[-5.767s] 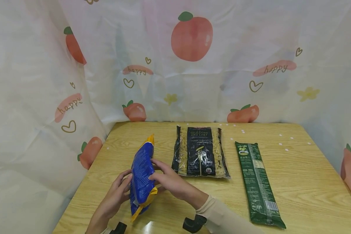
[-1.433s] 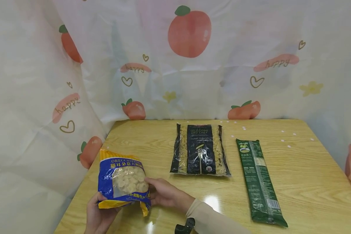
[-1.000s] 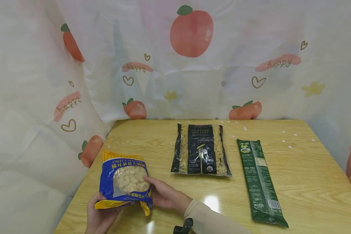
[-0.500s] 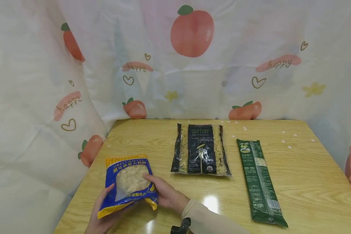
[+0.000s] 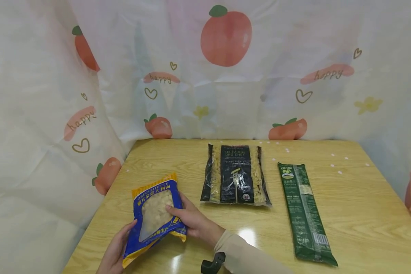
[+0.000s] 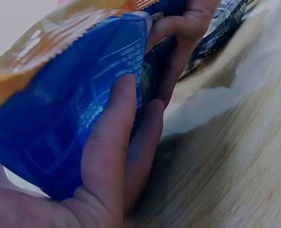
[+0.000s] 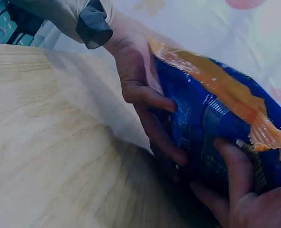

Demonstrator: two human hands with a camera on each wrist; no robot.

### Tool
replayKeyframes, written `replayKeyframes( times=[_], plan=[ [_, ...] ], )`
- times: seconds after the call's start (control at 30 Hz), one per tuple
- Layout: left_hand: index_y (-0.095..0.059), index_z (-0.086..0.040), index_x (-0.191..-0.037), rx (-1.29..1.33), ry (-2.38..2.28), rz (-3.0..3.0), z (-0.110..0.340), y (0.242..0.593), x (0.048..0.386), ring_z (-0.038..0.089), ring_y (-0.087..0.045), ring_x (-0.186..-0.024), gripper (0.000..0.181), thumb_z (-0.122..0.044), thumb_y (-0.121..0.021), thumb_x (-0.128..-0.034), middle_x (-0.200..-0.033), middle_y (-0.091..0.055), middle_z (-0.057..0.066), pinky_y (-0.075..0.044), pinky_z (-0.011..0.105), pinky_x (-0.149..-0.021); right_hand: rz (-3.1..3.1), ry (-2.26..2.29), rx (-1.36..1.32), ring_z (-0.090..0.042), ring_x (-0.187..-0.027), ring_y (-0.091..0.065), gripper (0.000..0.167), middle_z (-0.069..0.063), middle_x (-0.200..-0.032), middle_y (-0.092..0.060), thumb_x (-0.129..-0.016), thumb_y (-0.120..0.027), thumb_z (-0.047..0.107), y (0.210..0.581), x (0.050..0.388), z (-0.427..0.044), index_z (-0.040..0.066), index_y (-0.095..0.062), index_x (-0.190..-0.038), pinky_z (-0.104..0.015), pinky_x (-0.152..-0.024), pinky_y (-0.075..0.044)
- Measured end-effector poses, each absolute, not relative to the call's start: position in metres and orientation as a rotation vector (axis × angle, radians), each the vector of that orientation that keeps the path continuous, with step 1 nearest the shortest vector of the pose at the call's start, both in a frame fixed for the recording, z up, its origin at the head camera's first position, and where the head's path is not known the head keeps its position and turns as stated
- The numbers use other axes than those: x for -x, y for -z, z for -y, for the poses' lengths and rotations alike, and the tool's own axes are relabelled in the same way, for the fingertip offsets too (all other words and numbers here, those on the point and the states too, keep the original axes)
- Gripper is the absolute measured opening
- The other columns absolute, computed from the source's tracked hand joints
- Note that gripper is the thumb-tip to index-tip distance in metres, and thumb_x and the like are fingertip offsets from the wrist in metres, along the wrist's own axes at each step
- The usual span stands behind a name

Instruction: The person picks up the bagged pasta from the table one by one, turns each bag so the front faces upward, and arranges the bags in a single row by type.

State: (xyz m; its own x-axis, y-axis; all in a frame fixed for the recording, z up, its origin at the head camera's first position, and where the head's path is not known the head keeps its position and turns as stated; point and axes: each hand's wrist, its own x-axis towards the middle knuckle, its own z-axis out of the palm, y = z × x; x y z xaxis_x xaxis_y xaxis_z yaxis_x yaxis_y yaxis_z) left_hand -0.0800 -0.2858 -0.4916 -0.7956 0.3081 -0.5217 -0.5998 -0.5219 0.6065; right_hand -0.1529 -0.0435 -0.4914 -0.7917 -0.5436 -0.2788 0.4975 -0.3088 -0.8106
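A blue and orange-yellow bag of orecchiette (image 5: 156,213) is held in both hands over the left part of the table, its clear window facing up. My left hand (image 5: 115,247) grips its lower left edge, thumb on the near side; in the left wrist view fingers (image 6: 109,137) lie against the blue back of the bag (image 6: 59,109). My right hand (image 5: 196,220) pinches the right side, thumb over the window. Seen from the right wrist, both hands touch the back of the bag (image 7: 202,118), beside its orange seam. In the head view the bag hides most of the left fingers.
A black and clear bag of penne (image 5: 235,175) lies at the middle of the wooden table (image 5: 253,228). Right of it lies a long green spaghetti pack (image 5: 305,213). Small white bits are scattered toward the back. A printed curtain (image 5: 226,102) stands behind the table.
The orecchiette bag has turned from edge-on to window up, then shifted slightly right and tilted counterclockwise. Both hands have kept hold, and the left grip has moved along its edge.
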Motion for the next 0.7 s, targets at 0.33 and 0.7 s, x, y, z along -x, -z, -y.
replayKeyframes(
  times=[0.33,0.7],
  plan=[
    [-0.010,-0.022,-0.160,0.468,-2.176,-1.338,0.275,0.496,0.090,0.011,-0.070,-0.109,0.066,-0.040,-0.048,-0.1091,-0.117,-0.072,-0.005,-0.057,0.026,-0.098,-1.365,2.092,0.096,-0.024,-0.102,-0.075,0.086,-0.018,-0.135,-0.064,-0.103,-0.064,0.018,0.487,0.154,0.039,0.030,-0.009,-0.168,-0.046,-0.090,-0.062],
    [0.000,-0.019,-0.166,0.417,-2.099,-1.613,0.274,0.508,0.098,0.011,-0.069,-0.107,0.085,-0.019,-0.059,-0.1046,-0.120,-0.067,-0.007,-0.058,0.027,-0.092,-1.297,2.037,0.166,-0.025,-0.109,-0.071,0.097,-0.020,-0.138,-0.060,-0.098,-0.062,0.001,0.484,0.157,0.026,0.037,-0.003,-0.166,-0.045,-0.098,-0.059]
  ],
)
